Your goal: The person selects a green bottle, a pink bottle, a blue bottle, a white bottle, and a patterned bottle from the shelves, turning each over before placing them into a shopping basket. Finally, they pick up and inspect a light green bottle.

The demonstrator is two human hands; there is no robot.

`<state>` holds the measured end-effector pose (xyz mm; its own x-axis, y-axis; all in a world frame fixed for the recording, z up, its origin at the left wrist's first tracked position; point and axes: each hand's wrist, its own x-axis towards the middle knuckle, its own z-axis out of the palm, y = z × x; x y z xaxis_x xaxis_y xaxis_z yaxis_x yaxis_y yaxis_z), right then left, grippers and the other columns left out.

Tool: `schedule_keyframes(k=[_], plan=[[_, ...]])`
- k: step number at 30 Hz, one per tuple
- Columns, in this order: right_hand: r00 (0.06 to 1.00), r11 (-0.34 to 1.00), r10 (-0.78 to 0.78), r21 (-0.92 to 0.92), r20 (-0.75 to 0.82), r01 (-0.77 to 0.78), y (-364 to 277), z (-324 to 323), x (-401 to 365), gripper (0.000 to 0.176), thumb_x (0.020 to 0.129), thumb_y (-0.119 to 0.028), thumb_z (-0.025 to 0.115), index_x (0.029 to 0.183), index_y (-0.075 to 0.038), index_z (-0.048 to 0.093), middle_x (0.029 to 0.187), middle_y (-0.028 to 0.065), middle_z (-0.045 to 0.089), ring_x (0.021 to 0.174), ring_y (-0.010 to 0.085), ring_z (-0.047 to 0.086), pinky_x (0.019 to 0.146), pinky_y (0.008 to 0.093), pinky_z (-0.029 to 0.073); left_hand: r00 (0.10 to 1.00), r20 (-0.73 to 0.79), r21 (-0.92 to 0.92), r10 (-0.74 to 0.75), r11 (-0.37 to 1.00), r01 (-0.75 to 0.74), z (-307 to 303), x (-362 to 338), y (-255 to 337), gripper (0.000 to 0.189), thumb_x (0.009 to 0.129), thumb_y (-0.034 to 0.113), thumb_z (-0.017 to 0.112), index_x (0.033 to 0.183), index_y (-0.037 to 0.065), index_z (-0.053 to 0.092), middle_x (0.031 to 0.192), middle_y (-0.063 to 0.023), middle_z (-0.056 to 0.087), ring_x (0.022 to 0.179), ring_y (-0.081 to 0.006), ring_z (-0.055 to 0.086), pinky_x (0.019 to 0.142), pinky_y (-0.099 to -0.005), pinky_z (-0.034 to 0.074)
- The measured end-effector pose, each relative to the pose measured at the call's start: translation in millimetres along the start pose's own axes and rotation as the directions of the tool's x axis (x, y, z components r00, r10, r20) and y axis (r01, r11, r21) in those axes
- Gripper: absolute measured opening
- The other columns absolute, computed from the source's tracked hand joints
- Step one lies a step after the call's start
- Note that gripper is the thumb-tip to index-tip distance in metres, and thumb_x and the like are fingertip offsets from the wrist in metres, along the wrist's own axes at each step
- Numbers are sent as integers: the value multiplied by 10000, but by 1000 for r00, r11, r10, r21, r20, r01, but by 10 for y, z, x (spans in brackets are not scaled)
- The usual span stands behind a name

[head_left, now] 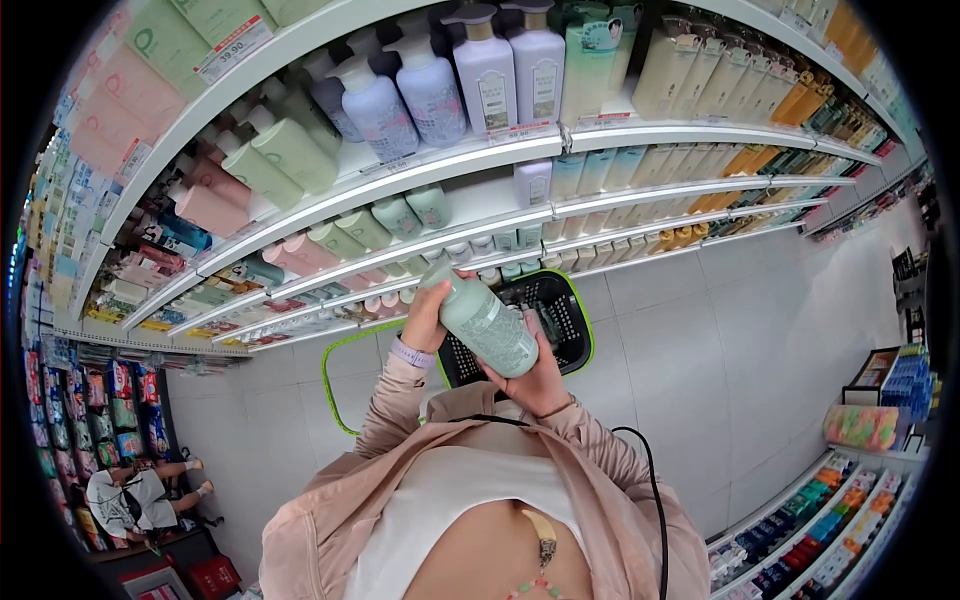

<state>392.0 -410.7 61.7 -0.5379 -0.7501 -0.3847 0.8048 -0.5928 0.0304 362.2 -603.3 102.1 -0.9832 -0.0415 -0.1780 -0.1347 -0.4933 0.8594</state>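
Note:
A pale green bottle is tilted in front of my chest, its printed label facing up toward me. My left hand is closed around its neck end. Near the base, my right hand wraps the bottle from below. Beneath the bottle is a black shopping basket with a bright green rim, partly hidden by my hands. Some items show inside the basket, too covered to make out. Its green handle lies out to the left.
Ahead, curved-looking white shelves carry rows of bottles, including purple pump bottles and green bottles. Grey floor tiles extend right. Another person is at the lower left by hanging packets. A low shelf stands lower right.

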Motion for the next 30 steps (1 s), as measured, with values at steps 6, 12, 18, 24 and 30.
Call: schedule_keyframes(k=[6,12,18,24,30], plan=[[984,998,-47,-45,-173,40,-418,-706,21,460,909,-458,284,1237,-170,430,1187,9,518,1101,221,489,868,422,417,979,-65,207,-192,957,201,-38,-113,-561,385,838,169,568,1168,-16,494,1095,-77,562,980,-141,525,873,-267,396],[937,998,-32,38,-349,48,-662,-1825,196,413,922,-358,287,1232,-109,399,1249,86,430,1159,273,402,937,480,342,984,-155,525,-83,837,153,75,-270,-1413,427,742,82,686,1124,-10,520,1090,-87,567,990,-138,520,856,-273,417],[836,990,138,74,-531,-116,-624,-2765,627,398,893,-332,359,1228,-122,405,1228,63,423,1159,255,385,932,500,336,956,-286,770,70,610,186,-29,-300,-2289,522,615,83,775,1072,-25,547,1106,-143,572,1028,-213,547,886,-313,422],[628,925,169,-98,-760,-367,-453,-3590,1200,380,867,-366,446,1177,-146,464,1192,37,460,1079,196,438,905,420,353,878,-475,725,-57,539,428,-698,-121,-3118,487,693,208,734,1072,-43,558,1022,-133,613,946,-194,580,831,-295,439],[701,828,-132,-467,-701,-311,-206,-4619,1740,420,799,-337,520,1083,-30,560,982,165,596,907,200,544,739,352,421,542,-762,272,-354,586,764,-1573,270,-3805,463,705,324,720,1043,28,606,882,-102,651,784,-182,613,702,-262,469]])
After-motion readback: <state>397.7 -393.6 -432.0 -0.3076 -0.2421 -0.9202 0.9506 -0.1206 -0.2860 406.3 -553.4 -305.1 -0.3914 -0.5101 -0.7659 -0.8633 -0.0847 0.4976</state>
